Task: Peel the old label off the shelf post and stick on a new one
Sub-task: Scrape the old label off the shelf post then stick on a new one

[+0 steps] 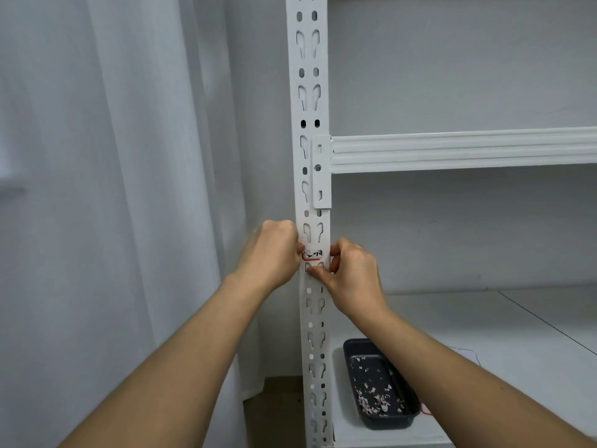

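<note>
Head view: a label (312, 255) with a red border and dark writing sits on the white shelf post (309, 124), between the left hand (274, 250) and the right hand (352, 273). Right thumb and fingers pinch at its lower edge; the left fingers curl against the post's left edge. Old or new label cannot be told; paper scraps in the dark tray (350, 347) on the near shelf (517, 334) suggest peeling is well along.

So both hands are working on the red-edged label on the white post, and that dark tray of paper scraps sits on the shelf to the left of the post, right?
Not quite. The head view shows the dark tray of scraps on the shelf to the right of the post. Both the left hand and right hand are indeed at the label.
</note>
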